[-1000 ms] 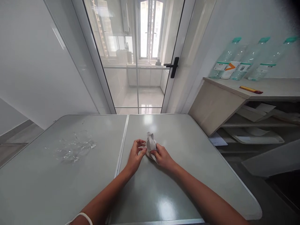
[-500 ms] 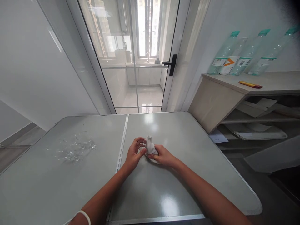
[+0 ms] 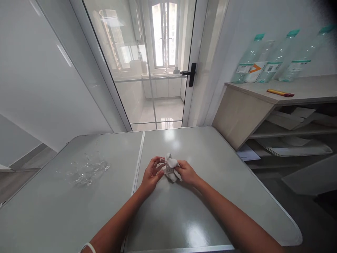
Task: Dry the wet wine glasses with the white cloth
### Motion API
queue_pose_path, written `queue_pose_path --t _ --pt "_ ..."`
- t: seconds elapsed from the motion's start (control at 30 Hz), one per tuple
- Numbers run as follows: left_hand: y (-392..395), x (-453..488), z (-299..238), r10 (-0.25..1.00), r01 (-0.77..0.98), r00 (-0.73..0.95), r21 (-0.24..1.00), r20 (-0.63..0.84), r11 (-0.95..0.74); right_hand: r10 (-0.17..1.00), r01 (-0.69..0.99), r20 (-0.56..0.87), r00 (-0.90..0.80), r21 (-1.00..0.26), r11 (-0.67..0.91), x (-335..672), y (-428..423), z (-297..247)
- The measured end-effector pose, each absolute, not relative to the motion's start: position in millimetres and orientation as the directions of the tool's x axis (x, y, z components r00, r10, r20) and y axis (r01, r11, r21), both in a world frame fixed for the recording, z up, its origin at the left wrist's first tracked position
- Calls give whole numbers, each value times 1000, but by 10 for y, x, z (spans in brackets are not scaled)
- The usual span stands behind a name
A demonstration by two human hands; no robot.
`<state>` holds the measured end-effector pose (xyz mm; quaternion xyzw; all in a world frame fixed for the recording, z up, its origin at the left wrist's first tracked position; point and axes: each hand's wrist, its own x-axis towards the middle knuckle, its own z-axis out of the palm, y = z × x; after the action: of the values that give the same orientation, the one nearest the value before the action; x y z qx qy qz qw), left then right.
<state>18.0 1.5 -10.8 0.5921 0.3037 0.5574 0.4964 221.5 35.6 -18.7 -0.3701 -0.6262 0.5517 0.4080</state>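
My left hand [image 3: 153, 174] is curled around a small see-through object [image 3: 162, 161], whose kind I cannot make out; a thin bright rim shows by the fingertips. In my right hand [image 3: 185, 172] is a crumpled white cloth [image 3: 171, 163], pinched between thumb and fingers and bunched against the clear object. Part of the cloth hangs down below, just over the table. On the left half of the table lies a loose heap of clear, shiny pieces [image 3: 88, 172], thin and see-through, with outlines too faint to name.
The grey table [image 3: 210, 207] has a metal seam [image 3: 137, 163] down its middle. To the right stands a wooden shelf unit [image 3: 234, 112] with several plastic bottles [image 3: 271, 70] and a yellow-red packet [image 3: 280, 93] on top. Beyond the table is a glass door [image 3: 168, 112] with a black handle [image 3: 192, 74].
My right hand has shifted the cloth around the clear object; it now bunches higher on the right and hangs lower beneath. The left hand stays nearly in place. The view has tilted slightly.
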Motion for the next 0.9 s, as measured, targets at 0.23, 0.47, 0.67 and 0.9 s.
queue_pose_path --t 0.23,0.47,0.67,0.9 --pt "-38 146 -186 853 1 9 853 523 -523 995 -468 -77 -71 -878 -101 2123 361 -167" --pt "-63 149 -265 670 246 326 624 667 -741 972 -356 -146 -186 -912 -205 2036 307 -261" --pt "-86 207 -168 539 322 441 435 718 -841 980 -185 -199 -22 -962 -199 2164 425 -394" --pt "-35 112 -103 679 482 145 548 720 -684 965 374 260 -47 -891 258 2266 384 -173"
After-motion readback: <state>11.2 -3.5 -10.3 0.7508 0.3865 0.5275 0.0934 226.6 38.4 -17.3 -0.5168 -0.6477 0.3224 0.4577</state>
